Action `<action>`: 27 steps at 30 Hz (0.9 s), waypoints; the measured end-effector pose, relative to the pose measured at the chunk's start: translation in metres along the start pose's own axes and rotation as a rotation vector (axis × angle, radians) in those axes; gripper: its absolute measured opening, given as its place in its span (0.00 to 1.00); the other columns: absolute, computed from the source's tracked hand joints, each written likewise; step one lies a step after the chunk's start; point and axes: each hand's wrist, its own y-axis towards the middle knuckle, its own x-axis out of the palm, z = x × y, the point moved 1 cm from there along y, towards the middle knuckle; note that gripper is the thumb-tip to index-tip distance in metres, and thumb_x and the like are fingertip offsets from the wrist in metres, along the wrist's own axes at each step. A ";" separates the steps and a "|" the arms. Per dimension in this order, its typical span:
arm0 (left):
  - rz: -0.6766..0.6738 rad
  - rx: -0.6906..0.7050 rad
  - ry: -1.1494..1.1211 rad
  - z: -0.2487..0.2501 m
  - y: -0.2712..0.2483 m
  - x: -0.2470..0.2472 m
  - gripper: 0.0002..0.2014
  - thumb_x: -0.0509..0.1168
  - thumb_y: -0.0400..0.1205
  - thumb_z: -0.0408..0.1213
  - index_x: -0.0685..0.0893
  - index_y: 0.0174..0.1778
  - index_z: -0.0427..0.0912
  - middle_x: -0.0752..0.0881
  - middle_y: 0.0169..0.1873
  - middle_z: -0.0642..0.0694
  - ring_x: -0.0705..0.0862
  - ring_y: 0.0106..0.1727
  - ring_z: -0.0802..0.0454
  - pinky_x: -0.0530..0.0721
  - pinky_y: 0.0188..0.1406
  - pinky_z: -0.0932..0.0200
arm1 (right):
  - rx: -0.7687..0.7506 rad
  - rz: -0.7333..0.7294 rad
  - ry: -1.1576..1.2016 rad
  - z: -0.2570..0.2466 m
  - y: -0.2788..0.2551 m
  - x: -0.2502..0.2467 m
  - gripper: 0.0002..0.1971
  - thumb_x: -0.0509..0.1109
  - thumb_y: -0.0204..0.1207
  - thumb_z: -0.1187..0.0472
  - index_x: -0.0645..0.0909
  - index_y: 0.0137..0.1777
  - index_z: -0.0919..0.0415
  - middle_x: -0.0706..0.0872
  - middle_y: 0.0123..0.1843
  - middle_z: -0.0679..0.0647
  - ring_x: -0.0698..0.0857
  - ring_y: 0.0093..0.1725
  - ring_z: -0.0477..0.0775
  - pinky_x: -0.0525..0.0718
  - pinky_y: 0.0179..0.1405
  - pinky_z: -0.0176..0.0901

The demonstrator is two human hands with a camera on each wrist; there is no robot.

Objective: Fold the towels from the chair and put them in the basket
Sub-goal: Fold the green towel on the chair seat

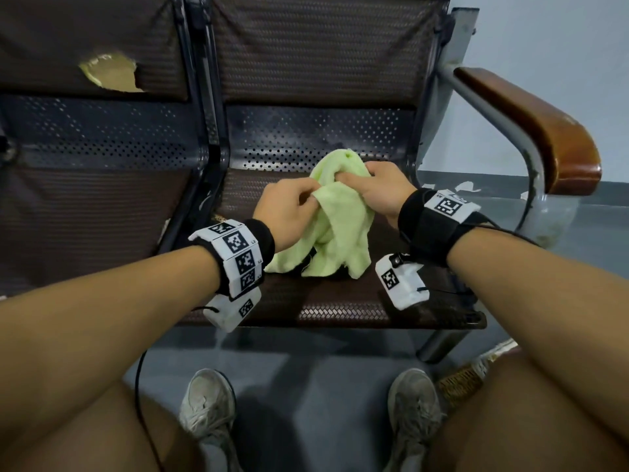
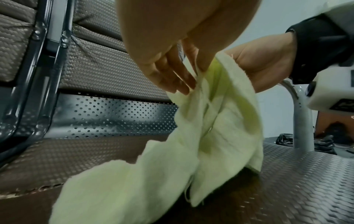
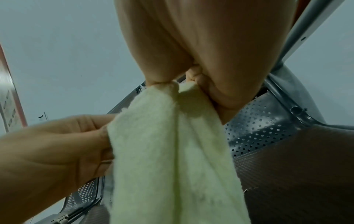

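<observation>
Nearest me, my shoes (image 1: 207,407) stand on the grey floor; above them my left hand (image 1: 289,212) pinches a fold of the pale green towel (image 1: 337,229) between thumb and fingertips; my right hand (image 1: 381,189) grips the bunched cloth just beside it, fingers curled into the fabric; the towel's lower end rests on the brown woven seat of the chair (image 1: 340,301), its upper part lifted; farther right curves a wooden armrest (image 1: 531,124); farthest, the left backrest shows a torn hole (image 1: 109,73).
</observation>
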 end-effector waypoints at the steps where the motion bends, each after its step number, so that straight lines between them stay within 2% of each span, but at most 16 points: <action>1: 0.020 -0.007 -0.002 0.002 0.001 0.000 0.11 0.59 0.83 0.38 0.88 0.45 0.50 0.87 0.35 0.54 0.83 0.39 0.54 0.76 0.39 0.58 | -0.003 0.028 -0.072 0.001 0.001 -0.001 0.22 0.76 0.74 0.50 0.79 0.64 0.59 0.89 0.56 0.57 0.89 0.54 0.57 0.87 0.61 0.59; 3: 0.075 -0.035 -0.004 0.006 0.006 0.001 0.12 0.56 0.83 0.37 0.79 0.35 0.47 0.81 0.29 0.50 0.77 0.34 0.52 0.71 0.35 0.53 | -0.088 0.071 -0.202 0.001 0.000 0.001 0.25 0.74 0.73 0.49 0.71 0.68 0.52 0.80 0.63 0.57 0.83 0.59 0.55 0.83 0.65 0.55; 5: 0.120 -0.043 0.040 0.014 0.012 0.001 0.17 0.55 0.85 0.37 0.67 0.28 0.46 0.73 0.28 0.49 0.70 0.32 0.51 0.63 0.35 0.50 | -0.232 0.042 -0.285 -0.003 -0.008 0.005 0.24 0.72 0.70 0.45 0.71 0.64 0.48 0.74 0.64 0.55 0.78 0.62 0.54 0.78 0.67 0.52; 7: 0.122 -0.047 0.037 0.020 0.018 -0.001 0.20 0.56 0.86 0.38 0.64 0.26 0.46 0.71 0.29 0.49 0.69 0.32 0.51 0.60 0.36 0.54 | -0.319 -0.064 -0.379 -0.008 -0.016 0.012 0.28 0.72 0.63 0.39 0.74 0.61 0.48 0.77 0.61 0.52 0.79 0.59 0.51 0.80 0.61 0.46; 9: 0.103 -0.085 -0.045 0.022 0.023 -0.002 0.19 0.60 0.83 0.39 0.67 0.24 0.46 0.72 0.25 0.50 0.70 0.29 0.53 0.63 0.34 0.55 | -0.321 -0.142 -0.444 -0.009 -0.022 0.017 0.28 0.74 0.62 0.41 0.79 0.62 0.50 0.85 0.54 0.48 0.84 0.53 0.48 0.83 0.53 0.43; 10: 0.087 -0.094 -0.087 0.021 0.024 -0.002 0.17 0.63 0.81 0.39 0.71 0.25 0.45 0.75 0.25 0.51 0.73 0.29 0.53 0.67 0.33 0.55 | -0.323 -0.137 -0.485 -0.007 -0.022 0.018 0.22 0.75 0.67 0.45 0.82 0.60 0.52 0.88 0.51 0.48 0.86 0.50 0.48 0.84 0.51 0.44; 12: 0.026 -0.076 -0.116 0.020 0.025 -0.003 0.10 0.69 0.78 0.40 0.79 0.33 0.41 0.83 0.30 0.48 0.79 0.34 0.50 0.75 0.34 0.55 | -0.318 -0.053 -0.526 -0.003 -0.018 0.011 0.08 0.70 0.75 0.56 0.86 0.51 0.56 0.89 0.44 0.52 0.87 0.45 0.53 0.85 0.47 0.46; 14: -0.046 -0.055 -0.087 0.015 0.024 -0.004 0.10 0.73 0.76 0.41 0.80 0.38 0.41 0.85 0.35 0.47 0.81 0.38 0.49 0.77 0.34 0.56 | -0.249 0.040 -0.403 0.002 -0.010 0.003 0.08 0.64 0.78 0.62 0.86 0.46 0.56 0.90 0.41 0.54 0.88 0.41 0.52 0.84 0.41 0.42; 17: -0.116 -0.092 0.074 -0.001 0.024 -0.009 0.12 0.71 0.78 0.41 0.74 0.34 0.49 0.82 0.32 0.53 0.80 0.35 0.52 0.71 0.29 0.59 | -0.138 0.120 -0.080 0.002 0.000 -0.006 0.12 0.57 0.80 0.67 0.82 0.43 0.60 0.85 0.39 0.57 0.83 0.39 0.54 0.81 0.41 0.45; 19: -0.137 -0.195 0.202 -0.013 0.024 -0.015 0.09 0.66 0.81 0.45 0.77 0.36 0.50 0.83 0.34 0.51 0.82 0.38 0.50 0.74 0.33 0.57 | -0.124 0.155 -0.003 0.002 0.002 -0.010 0.10 0.57 0.81 0.63 0.78 0.43 0.57 0.80 0.39 0.54 0.79 0.40 0.52 0.78 0.45 0.47; 20: -0.136 -0.250 0.225 -0.017 0.024 -0.018 0.10 0.63 0.83 0.47 0.79 0.37 0.49 0.84 0.35 0.49 0.83 0.39 0.47 0.76 0.35 0.56 | -0.145 0.175 -0.022 0.002 0.002 -0.012 0.07 0.60 0.81 0.59 0.77 0.43 0.55 0.79 0.39 0.51 0.78 0.40 0.49 0.77 0.46 0.46; 21: -0.124 -0.305 0.172 -0.020 0.024 -0.021 0.13 0.61 0.84 0.46 0.81 0.36 0.47 0.86 0.35 0.46 0.86 0.39 0.44 0.80 0.36 0.55 | -0.193 0.183 -0.085 0.001 0.001 -0.014 0.05 0.65 0.79 0.54 0.76 0.43 0.53 0.80 0.38 0.47 0.78 0.38 0.47 0.78 0.44 0.45; 23: -0.068 -0.443 -0.200 -0.018 0.027 -0.022 0.16 0.58 0.86 0.42 0.84 0.37 0.39 0.89 0.34 0.39 0.90 0.35 0.40 0.89 0.35 0.50 | -0.324 0.173 -0.337 0.002 -0.002 -0.015 0.10 0.74 0.73 0.49 0.75 0.42 0.50 0.82 0.37 0.44 0.80 0.36 0.46 0.78 0.39 0.43; 25: 0.023 -0.539 -0.621 -0.006 0.030 -0.022 0.15 0.57 0.85 0.37 0.84 0.39 0.34 0.89 0.31 0.36 0.89 0.27 0.41 0.88 0.25 0.52 | -0.403 0.173 -0.530 0.000 -0.006 -0.013 0.12 0.78 0.71 0.48 0.77 0.40 0.49 0.84 0.35 0.45 0.82 0.37 0.49 0.81 0.38 0.46; 27: 0.099 -0.554 -0.843 0.006 0.035 -0.021 0.11 0.60 0.83 0.33 0.84 0.40 0.33 0.88 0.25 0.39 0.86 0.22 0.45 0.83 0.21 0.58 | -0.456 0.185 -0.562 -0.004 -0.008 -0.011 0.12 0.77 0.72 0.47 0.80 0.39 0.52 0.84 0.36 0.46 0.83 0.39 0.52 0.82 0.41 0.49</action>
